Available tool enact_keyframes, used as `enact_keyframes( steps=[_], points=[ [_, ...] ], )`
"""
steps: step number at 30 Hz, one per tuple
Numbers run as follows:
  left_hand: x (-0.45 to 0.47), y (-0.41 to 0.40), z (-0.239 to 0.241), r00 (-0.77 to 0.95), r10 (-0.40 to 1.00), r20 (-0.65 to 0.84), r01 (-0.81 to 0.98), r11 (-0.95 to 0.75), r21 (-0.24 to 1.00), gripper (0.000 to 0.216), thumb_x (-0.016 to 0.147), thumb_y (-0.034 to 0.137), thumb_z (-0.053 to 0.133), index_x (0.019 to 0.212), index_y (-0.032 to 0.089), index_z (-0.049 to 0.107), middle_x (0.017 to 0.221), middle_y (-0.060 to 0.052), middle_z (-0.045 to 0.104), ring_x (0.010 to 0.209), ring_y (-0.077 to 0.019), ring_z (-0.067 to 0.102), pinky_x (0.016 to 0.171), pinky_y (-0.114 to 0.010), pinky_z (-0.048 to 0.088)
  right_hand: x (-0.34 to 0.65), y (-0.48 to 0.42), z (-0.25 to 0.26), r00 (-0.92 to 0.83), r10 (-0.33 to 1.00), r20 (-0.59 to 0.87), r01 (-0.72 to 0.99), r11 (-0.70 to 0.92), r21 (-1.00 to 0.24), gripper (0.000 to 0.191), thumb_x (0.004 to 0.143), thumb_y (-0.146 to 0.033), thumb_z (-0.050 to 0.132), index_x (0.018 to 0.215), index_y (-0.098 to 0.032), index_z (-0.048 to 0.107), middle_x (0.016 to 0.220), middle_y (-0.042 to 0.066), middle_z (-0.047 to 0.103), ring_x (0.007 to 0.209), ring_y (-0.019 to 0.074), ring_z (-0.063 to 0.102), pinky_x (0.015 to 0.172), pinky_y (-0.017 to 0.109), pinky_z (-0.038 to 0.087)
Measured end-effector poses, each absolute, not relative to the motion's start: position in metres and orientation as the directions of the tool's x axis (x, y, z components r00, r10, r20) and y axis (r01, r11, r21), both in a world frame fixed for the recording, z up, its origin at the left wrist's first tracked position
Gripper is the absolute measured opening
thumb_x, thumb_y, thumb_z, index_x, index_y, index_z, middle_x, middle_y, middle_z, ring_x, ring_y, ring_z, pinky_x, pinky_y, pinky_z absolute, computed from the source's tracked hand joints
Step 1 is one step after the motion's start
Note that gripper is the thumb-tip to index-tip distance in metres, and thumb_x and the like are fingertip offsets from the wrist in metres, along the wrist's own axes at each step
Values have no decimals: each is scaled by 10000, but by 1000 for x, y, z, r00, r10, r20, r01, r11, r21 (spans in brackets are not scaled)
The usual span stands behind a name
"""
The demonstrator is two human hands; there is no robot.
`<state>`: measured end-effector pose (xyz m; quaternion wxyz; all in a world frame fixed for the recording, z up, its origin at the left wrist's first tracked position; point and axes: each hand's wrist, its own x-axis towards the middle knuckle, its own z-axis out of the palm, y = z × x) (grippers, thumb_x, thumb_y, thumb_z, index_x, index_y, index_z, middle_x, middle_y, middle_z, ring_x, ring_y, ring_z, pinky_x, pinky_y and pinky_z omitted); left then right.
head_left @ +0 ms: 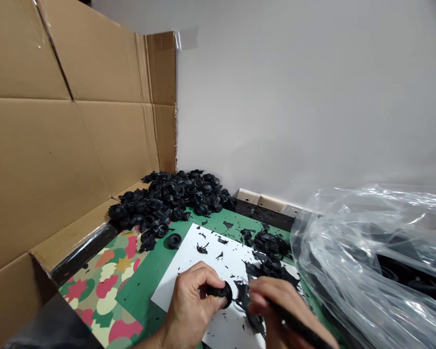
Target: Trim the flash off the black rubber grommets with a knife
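My left hand (194, 301) pinches a round, ribbed black rubber part (224, 293) between thumb and fingers, above a white sheet (183, 277). Just right of it, my right hand (276, 308) is closed around a slim black-handled tool (300, 325); its tip is blurred and cannot be made out. Black rubber scraps (254, 317) lie on the sheet between and below the hands. A loose round black part (174, 241) rests on the green mat beyond my left hand.
A large heap of similar black parts (174, 191) sits against the cardboard wall (105, 140). Trimmings pile up (271, 244) at the sheet's far right. A clear plastic bag (334, 242) bulges on the right. Beneath are a green mat (136, 295) and patterned paper (105, 291).
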<state>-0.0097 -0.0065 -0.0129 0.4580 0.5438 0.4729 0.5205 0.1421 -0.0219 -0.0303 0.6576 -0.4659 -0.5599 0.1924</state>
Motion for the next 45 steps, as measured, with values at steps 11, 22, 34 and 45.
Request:
enact_keyframes(
  steps=[11, 22, 34, 45],
  points=[
    [-9, -6, -10, 14, 998, 58, 130, -59, 990, 229, 604, 87, 610, 799, 171, 696, 726, -28, 664, 627, -150, 527, 516, -215, 395, 139, -20, -24, 154, 988, -3, -20, 0, -1000, 395, 756, -570, 617, 732, -177, 609, 433, -36, 512, 430, 137, 487, 456, 246, 387],
    [-4, -2, -12, 23, 998, 62, 218, -66, 974, 141, 595, 84, 603, 694, 181, 575, 668, 36, 539, 526, -92, 430, 487, -198, 348, 131, -14, -39, 121, 990, -73, 105, -86, -991, 439, 754, -595, 584, 766, -161, 644, 378, -36, 497, 391, 153, 464, 421, 252, 342],
    [-8, 0, -11, 9, 994, 111, 130, -111, 985, 121, 582, 59, 605, 621, 171, 585, 659, 11, 547, 616, -140, 491, 568, -227, 397, 129, -17, -38, 89, 993, -77, 194, -93, -977, 460, 760, -635, 528, 673, -186, 572, 393, -25, 497, 396, 150, 450, 407, 254, 322],
    [-6, 1, -6, -33, 994, -102, -58, 100, 993, 106, 521, 71, 659, 585, 143, 613, 560, 39, 550, 518, -98, 492, 486, -187, 389, 150, -24, -24, 235, 941, 244, -44, 261, -964, 271, 763, -492, 673, 824, -236, 738, 914, 72, 684, 865, 223, 651, 760, 323, 535]
  ],
)
